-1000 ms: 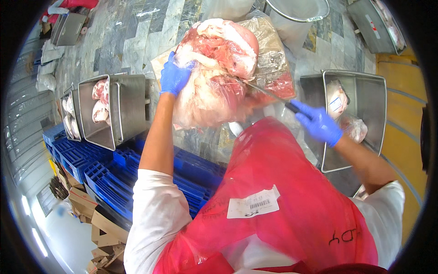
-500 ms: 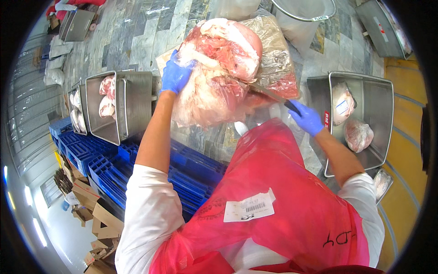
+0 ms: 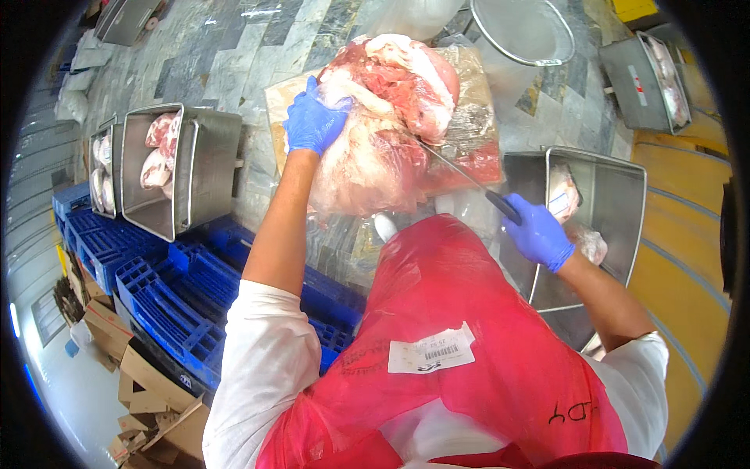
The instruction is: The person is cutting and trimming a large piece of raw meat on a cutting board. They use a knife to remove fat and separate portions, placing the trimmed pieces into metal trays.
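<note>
A large piece of raw meat (image 3: 367,172), pink with pale fat, lies on a plastic-covered cardboard box (image 3: 480,86) in front of me. At the meat's left side, my left hand (image 3: 316,121) in a blue glove grips its fatty edge. My right hand (image 3: 539,232), also gloved in blue, is closed round the black handle of a knife (image 3: 461,172). The long thin blade points up and left, with its tip at the fold in the middle of the meat. Whether the tip is inside the meat is hard to make out.
Metal tubs holding meat stand at the left (image 3: 216,160) and right (image 3: 633,187). Blue plastic pallets (image 3: 168,305) lie at lower left, beside cardboard boxes (image 3: 152,367). A plastic-lined bin (image 3: 539,61) and another metal tub (image 3: 629,74) stand beyond the box.
My right hand has drawn the knife back, down and to the right, so more blade shows. My left hand stays on the meat. The whole view has shifted a little.
</note>
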The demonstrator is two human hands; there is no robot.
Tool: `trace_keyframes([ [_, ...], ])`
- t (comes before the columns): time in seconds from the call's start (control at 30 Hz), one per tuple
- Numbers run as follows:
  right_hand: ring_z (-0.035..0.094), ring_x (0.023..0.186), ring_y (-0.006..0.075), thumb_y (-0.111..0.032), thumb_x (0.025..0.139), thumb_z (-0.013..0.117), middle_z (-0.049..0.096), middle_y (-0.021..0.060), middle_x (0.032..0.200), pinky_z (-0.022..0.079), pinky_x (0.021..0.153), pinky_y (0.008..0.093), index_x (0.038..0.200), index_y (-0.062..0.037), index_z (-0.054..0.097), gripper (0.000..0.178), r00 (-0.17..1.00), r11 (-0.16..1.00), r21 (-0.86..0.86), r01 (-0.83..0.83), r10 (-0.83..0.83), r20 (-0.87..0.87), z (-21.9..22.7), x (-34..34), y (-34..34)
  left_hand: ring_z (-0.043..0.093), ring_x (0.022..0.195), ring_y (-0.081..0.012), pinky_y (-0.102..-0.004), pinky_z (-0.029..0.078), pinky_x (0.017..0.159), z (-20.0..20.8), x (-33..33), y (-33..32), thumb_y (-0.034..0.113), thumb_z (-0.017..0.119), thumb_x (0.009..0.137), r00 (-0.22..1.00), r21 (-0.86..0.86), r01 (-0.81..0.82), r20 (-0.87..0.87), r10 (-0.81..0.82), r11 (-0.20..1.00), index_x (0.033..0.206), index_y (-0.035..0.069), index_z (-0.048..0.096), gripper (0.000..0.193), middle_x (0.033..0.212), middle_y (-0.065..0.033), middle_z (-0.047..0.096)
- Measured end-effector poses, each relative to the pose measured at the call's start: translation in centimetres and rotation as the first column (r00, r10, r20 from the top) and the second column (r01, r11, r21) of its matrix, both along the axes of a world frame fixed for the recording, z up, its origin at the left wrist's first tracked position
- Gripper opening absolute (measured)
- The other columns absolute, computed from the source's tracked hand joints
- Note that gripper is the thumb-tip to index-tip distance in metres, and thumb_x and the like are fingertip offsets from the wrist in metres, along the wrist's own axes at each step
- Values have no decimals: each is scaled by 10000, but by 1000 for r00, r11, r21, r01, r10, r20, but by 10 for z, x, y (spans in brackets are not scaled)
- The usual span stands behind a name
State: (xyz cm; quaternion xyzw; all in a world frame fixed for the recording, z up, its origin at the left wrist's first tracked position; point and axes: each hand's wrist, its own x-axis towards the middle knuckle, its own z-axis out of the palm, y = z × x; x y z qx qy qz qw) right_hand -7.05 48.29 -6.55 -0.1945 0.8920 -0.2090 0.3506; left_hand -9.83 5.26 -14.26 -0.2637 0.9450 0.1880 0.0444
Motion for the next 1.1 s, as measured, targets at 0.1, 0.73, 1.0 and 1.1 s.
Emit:
trace_keyframes([
  [0.1,648,616,423,-163,894,602,665,223,769,509,586,482,1029,-8,610,206,988,998,-66,20,-10,156,51,-18,-40,563,1272,-450,-595,429,1052,-11,-1,1,641,694,805,998,-8,-67,17,67,998,1557,79,373,992,1396,-272,565],
  [0.73,657,854,512,-152,884,611,674,293,895,513,716,572,1266,-120,558,387,929,877,-347,332,-368,-39,-152,88,-3,531,1306,-446,-602,396,1065,-5,16,7,579,619,879,983,-20,-180,14,181,983,1536,78,413,852,1417,-252,555],
  [1.0,659,814,496,-205,895,617,687,265,886,512,688,594,1301,-182,566,410,959,957,-262,128,-187,-214,-221,26,34,600,1209,-461,-551,463,1026,-25,1,-11,540,612,896,996,-68,-62,-67,57,996,1482,92,479,749,1332,-277,613],
  [1.1,660,784,478,-218,923,626,683,252,865,510,692,579,1298,-198,589,377,993,972,-235,-27,-1,-119,-140,-14,54,593,1222,-461,-550,460,1033,-41,5,-24,520,608,904,995,-103,-3,-96,-7,995,1476,96,485,723,1336,-275,612],
])
